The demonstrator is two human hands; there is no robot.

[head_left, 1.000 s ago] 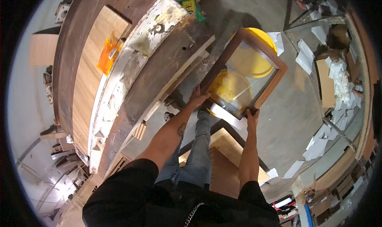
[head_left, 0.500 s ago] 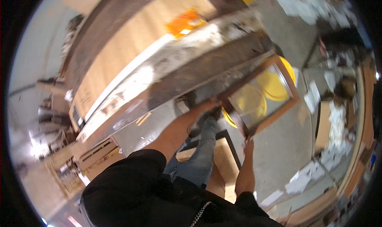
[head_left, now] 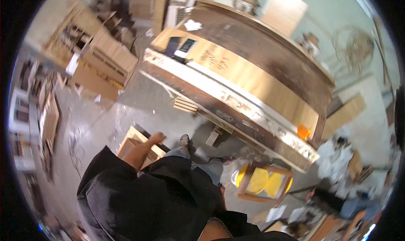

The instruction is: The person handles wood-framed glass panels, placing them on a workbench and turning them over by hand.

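Note:
My left hand (head_left: 157,137) hangs above a pale wooden frame with a dark edge (head_left: 130,135) standing on the floor. Nothing shows in that hand, but its fingers are too small and blurred to read. Of my right arm only a strip of skin shows beside my leg; the fingers are hidden. A brown wooden frame with a clear pane (head_left: 249,196) rests on yellow buckets (head_left: 241,175) to the right, apart from both hands.
Ahead stands a long worktable (head_left: 253,42) bearing a plywood board (head_left: 253,82), a phone (head_left: 185,47) and an orange packet (head_left: 303,132). Cardboard boxes (head_left: 95,68) are at the left. White wrapping (head_left: 335,158) and another person (head_left: 358,207) are at the right.
Both hands have let go of the brown frame, which now lies on the yellow buckets. My view has turned left, and my left arm has swung over the pale frame.

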